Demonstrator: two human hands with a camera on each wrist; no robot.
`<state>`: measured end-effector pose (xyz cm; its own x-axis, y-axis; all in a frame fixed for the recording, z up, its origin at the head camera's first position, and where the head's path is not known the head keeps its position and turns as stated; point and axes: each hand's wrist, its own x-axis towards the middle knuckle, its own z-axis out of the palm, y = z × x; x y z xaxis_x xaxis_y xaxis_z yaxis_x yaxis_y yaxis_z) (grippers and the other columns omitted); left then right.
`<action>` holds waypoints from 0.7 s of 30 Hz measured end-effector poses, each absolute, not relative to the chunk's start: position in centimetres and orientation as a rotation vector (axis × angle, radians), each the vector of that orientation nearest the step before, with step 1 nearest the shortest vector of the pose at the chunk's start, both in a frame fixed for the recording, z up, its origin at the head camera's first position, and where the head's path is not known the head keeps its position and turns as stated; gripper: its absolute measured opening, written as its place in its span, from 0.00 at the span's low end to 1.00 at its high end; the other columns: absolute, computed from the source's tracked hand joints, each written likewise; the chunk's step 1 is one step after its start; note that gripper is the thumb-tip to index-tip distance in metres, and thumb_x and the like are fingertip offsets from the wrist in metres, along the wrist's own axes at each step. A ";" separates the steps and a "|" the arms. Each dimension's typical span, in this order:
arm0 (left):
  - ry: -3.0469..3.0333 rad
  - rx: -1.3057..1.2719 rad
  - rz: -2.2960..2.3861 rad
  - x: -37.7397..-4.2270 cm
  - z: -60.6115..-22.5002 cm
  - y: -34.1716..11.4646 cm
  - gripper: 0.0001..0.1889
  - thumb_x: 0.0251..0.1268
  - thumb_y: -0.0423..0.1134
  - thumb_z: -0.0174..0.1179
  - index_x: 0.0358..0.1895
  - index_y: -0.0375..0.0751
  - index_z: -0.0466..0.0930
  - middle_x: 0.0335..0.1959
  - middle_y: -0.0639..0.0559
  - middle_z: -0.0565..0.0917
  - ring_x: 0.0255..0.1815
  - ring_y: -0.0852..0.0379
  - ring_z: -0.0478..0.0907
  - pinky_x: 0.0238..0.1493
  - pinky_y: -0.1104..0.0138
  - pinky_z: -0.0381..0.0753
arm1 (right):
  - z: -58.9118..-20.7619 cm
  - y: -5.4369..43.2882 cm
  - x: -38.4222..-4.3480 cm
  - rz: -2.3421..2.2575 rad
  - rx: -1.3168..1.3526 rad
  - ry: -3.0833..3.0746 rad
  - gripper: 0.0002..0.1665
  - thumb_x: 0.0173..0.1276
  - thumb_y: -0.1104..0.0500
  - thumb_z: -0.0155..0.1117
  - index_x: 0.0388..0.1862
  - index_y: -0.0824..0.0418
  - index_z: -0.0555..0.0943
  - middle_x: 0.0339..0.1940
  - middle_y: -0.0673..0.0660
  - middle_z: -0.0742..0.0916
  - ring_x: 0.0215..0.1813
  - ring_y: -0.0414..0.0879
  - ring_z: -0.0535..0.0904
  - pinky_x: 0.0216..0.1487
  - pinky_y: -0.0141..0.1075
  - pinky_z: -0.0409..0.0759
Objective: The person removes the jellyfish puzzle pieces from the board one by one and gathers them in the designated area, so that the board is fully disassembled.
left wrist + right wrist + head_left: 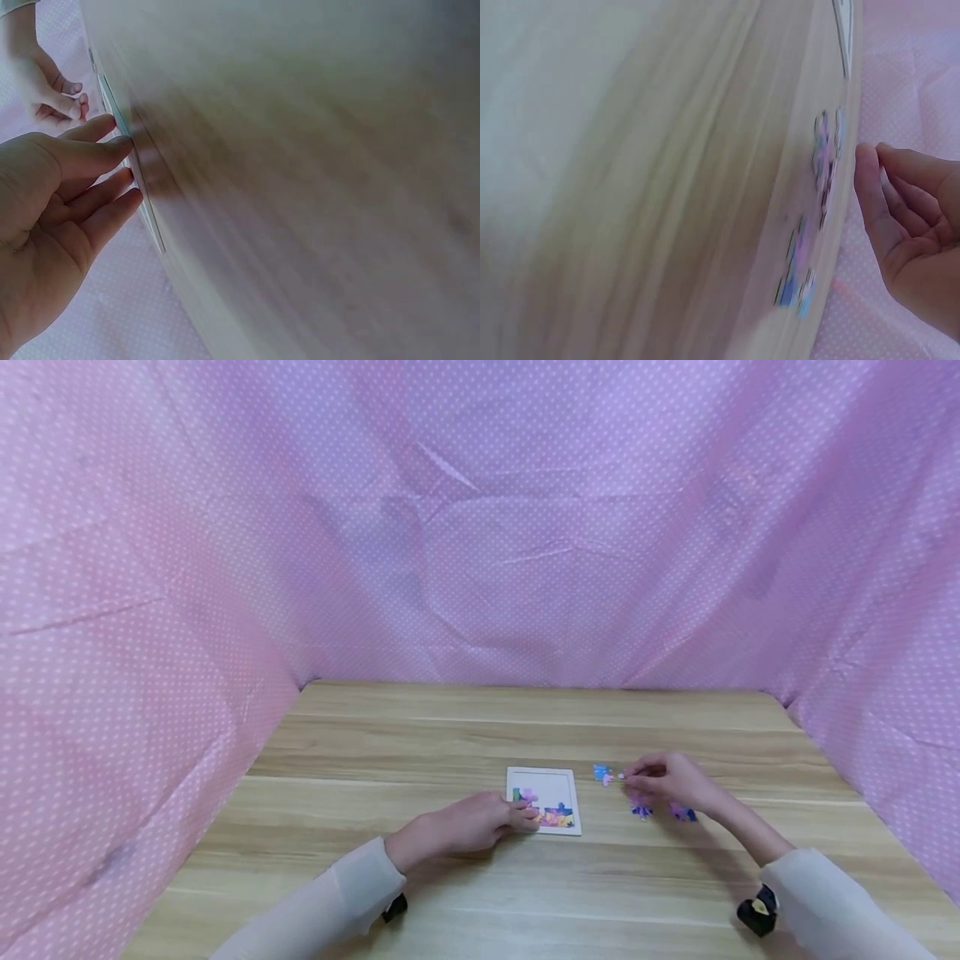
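Note:
A white puzzle tray (pixel 513 777) lies on the table, its lower part filled with colourful jigsaw pieces (pixel 557 817). My left hand (pixel 480 821) rests on the tray's left side, its fingers extended; in the left wrist view the left hand's fingertips (pixel 129 141) touch the tray's edge. To the right of the tray, my right hand (pixel 675 781) is raised over the table. Its thumb and forefinger pinch a small pale puzzle piece (pixel 622 776). In the right wrist view those fingertips (pixel 865 150) meet, and the piece is hidden.
Loose blue and pink pieces (pixel 602 772) lie between tray and right hand. More purple pieces (pixel 641 811) and pink-and-blue pieces (pixel 682 812) sit beneath and beside that hand. A pink dotted cloth (pixel 480 568) hangs around the back and sides of the wooden table (pixel 390 735).

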<state>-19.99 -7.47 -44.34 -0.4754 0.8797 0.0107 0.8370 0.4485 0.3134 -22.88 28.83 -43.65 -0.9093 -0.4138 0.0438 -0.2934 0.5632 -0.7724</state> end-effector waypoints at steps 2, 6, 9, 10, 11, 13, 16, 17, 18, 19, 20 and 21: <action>2.533 1.529 0.431 -20.0 -44.4 -7.5 0.20 0.76 0.27 0.51 0.65 0.45 0.78 0.68 0.53 0.74 0.72 0.59 0.67 0.69 0.69 0.66 | -43.6 28.4 -23.0 -1.337 -0.593 2.550 0.10 0.71 0.66 0.66 0.44 0.75 0.84 0.35 0.63 0.89 0.32 0.47 0.86 0.33 0.37 0.87; 2.526 1.526 0.466 -19.9 -44.5 -7.5 0.19 0.76 0.27 0.52 0.65 0.44 0.79 0.67 0.52 0.75 0.71 0.59 0.67 0.69 0.70 0.65 | -43.4 27.4 -23.1 -1.362 -0.629 2.485 0.11 0.72 0.66 0.64 0.46 0.75 0.84 0.36 0.63 0.89 0.33 0.46 0.85 0.33 0.36 0.86; 2.527 1.525 0.474 -19.8 -44.6 -7.5 0.19 0.77 0.28 0.52 0.64 0.44 0.79 0.67 0.51 0.75 0.71 0.59 0.68 0.69 0.70 0.65 | -43.3 26.3 -23.3 -1.349 -0.648 2.472 0.12 0.72 0.64 0.64 0.46 0.74 0.84 0.37 0.62 0.89 0.35 0.45 0.85 0.34 0.35 0.85; 2.529 1.527 0.470 -19.9 -44.6 -7.6 0.19 0.77 0.28 0.52 0.64 0.45 0.79 0.67 0.51 0.76 0.70 0.59 0.68 0.69 0.70 0.65 | -43.2 25.9 -23.3 -1.353 -0.642 2.460 0.13 0.72 0.64 0.65 0.47 0.74 0.84 0.38 0.62 0.89 0.36 0.46 0.85 0.36 0.35 0.86; 2.528 1.533 0.466 -19.9 -44.6 -7.6 0.19 0.77 0.28 0.52 0.64 0.45 0.79 0.66 0.51 0.76 0.70 0.59 0.68 0.69 0.70 0.66 | -43.2 25.5 -23.3 -1.348 -0.635 2.454 0.13 0.72 0.63 0.65 0.48 0.74 0.84 0.38 0.62 0.89 0.37 0.47 0.85 0.37 0.35 0.86; 2.524 1.541 0.466 -19.9 -44.6 -7.6 0.19 0.77 0.29 0.52 0.65 0.45 0.79 0.66 0.51 0.76 0.70 0.60 0.69 0.68 0.71 0.67 | -43.0 24.7 -23.3 -1.368 -0.603 2.409 0.15 0.73 0.62 0.64 0.50 0.75 0.83 0.40 0.63 0.88 0.39 0.51 0.86 0.40 0.37 0.86; 2.524 1.552 0.467 -20.0 -44.5 -7.7 0.18 0.78 0.30 0.52 0.65 0.47 0.79 0.66 0.52 0.76 0.62 0.67 0.75 0.62 0.76 0.71 | -42.8 23.7 -23.3 -1.382 -0.593 2.365 0.17 0.74 0.61 0.64 0.51 0.75 0.82 0.41 0.62 0.88 0.41 0.53 0.86 0.43 0.40 0.87; 2.523 1.552 0.471 -20.0 -44.5 -7.7 0.18 0.78 0.31 0.52 0.65 0.47 0.79 0.66 0.52 0.76 0.56 0.71 0.77 0.58 0.79 0.72 | -42.8 23.4 -23.4 -1.373 -0.604 2.363 0.16 0.74 0.61 0.63 0.51 0.74 0.83 0.41 0.62 0.88 0.42 0.52 0.85 0.43 0.40 0.86; 2.524 1.549 0.478 -20.0 -44.5 -7.7 0.18 0.78 0.32 0.52 0.65 0.47 0.79 0.65 0.53 0.77 0.48 0.73 0.77 0.53 0.81 0.73 | -42.7 23.1 -23.4 -1.362 -0.615 2.368 0.16 0.74 0.60 0.64 0.51 0.74 0.83 0.42 0.61 0.88 0.42 0.52 0.85 0.44 0.39 0.86; 2.526 1.543 0.484 -20.0 -44.5 -7.8 0.18 0.78 0.33 0.52 0.65 0.48 0.79 0.65 0.53 0.78 0.41 0.74 0.75 0.48 0.82 0.72 | -42.7 22.8 -23.5 -1.348 -0.632 2.375 0.16 0.74 0.60 0.64 0.51 0.73 0.84 0.42 0.61 0.88 0.42 0.51 0.85 0.44 0.38 0.86; 2.525 1.537 0.493 -20.1 -44.5 -7.8 0.18 0.78 0.33 0.52 0.66 0.48 0.79 0.64 0.54 0.79 0.34 0.74 0.72 0.43 0.83 0.71 | -42.7 22.5 -23.6 -1.332 -0.646 2.381 0.15 0.74 0.60 0.64 0.50 0.72 0.84 0.42 0.60 0.88 0.42 0.50 0.84 0.43 0.38 0.85; 2.522 1.524 0.504 -20.1 -44.4 -7.8 0.18 0.78 0.34 0.52 0.66 0.48 0.79 0.62 0.55 0.80 0.30 0.72 0.68 0.39 0.83 0.69 | -42.6 22.2 -23.6 -1.313 -0.659 2.391 0.15 0.74 0.59 0.64 0.50 0.71 0.85 0.42 0.59 0.88 0.42 0.48 0.84 0.43 0.37 0.85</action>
<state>-20.07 -7.81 -44.45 -0.4716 0.8807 0.0435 0.8299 0.4266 0.3596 -23.64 22.17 -42.64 -0.8373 -0.5427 -0.0663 -0.2352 0.4670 -0.8524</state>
